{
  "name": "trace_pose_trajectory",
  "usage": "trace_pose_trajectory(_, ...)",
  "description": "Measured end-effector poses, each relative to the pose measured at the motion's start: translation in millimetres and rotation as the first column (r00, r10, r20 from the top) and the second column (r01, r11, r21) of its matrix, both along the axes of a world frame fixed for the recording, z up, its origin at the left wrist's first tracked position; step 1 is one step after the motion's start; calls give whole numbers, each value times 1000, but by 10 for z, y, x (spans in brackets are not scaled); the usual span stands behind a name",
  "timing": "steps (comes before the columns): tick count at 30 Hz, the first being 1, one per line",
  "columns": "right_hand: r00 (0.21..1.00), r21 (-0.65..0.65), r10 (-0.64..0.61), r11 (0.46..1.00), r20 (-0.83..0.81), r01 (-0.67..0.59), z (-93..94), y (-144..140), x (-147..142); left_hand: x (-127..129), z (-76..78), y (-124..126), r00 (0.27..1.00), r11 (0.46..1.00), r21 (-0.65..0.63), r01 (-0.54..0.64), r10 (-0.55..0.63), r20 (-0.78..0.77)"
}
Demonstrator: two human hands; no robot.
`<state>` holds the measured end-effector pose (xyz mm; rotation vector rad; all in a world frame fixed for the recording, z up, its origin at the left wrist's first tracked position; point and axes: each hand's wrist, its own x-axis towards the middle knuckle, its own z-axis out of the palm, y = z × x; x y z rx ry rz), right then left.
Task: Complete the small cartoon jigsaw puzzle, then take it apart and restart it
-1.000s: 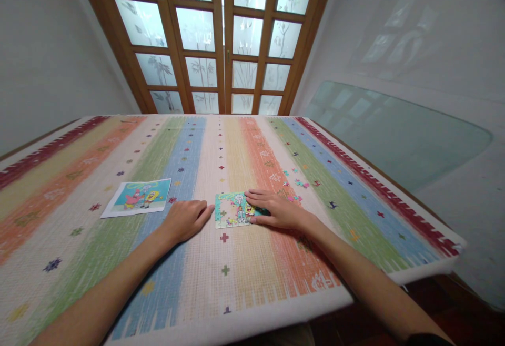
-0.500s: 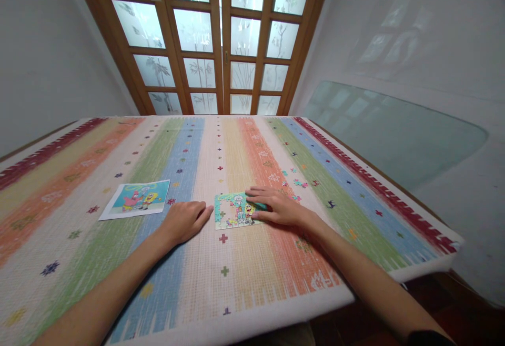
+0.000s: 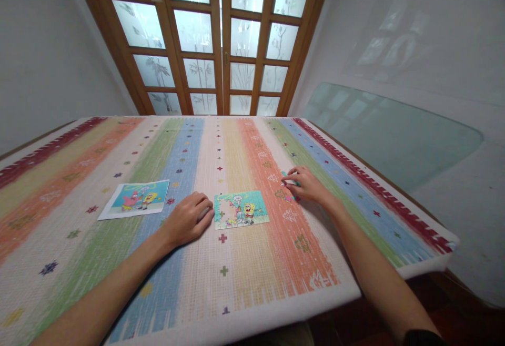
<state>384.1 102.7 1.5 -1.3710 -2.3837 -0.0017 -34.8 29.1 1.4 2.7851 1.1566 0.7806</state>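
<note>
Between the hands, the part-built puzzle [image 3: 248, 213] lies flat on the table [image 3: 252, 272], gap toward the left hand [image 3: 192, 217], loosely curled just beside it. Right hand [image 3: 309, 184] bends over loose pieces [image 3: 289, 197]; cannot tell whether it pinches one. Likely step: picking a piece; next move calls for one clean grip.

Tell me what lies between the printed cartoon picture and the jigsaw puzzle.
The person's left hand, resting on the striped tablecloth beside the jigsaw puzzle; the head view shows it.

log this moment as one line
left hand: beside puzzle | right hand: at loose pieces, grip unclear | puzzle: gap in left part | picture sheet: flat on tablecloth
</note>
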Motion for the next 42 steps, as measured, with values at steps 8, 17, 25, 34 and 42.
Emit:
trace_pose_trajectory(8,999,-54,13,998,-30,-14,-31,5,-19,-10,-29,3,991,989,-58,133,-131,23)
trace_pose_trajectory(17,997,-102,-30,995,-71,22,-37,41,22,-13,-43,9,991,989,-57,133,-132,20)
trace_pose_trajectory(25,995,-123,-29,992,-94,17,0,25,0,-9,-85,13,989,989,-35,144,-142,42)
trace_pose_trajectory(34,966,-241,-89,970,-243,28,171,-108,-282,-18,-120,22,987,990,-16,139,-137,84)
trace_pose_trajectory(42,901,-301,78,927,-427,-223,203,-424,-1040,-22,-155,56,976,982,71,176,-183,119)
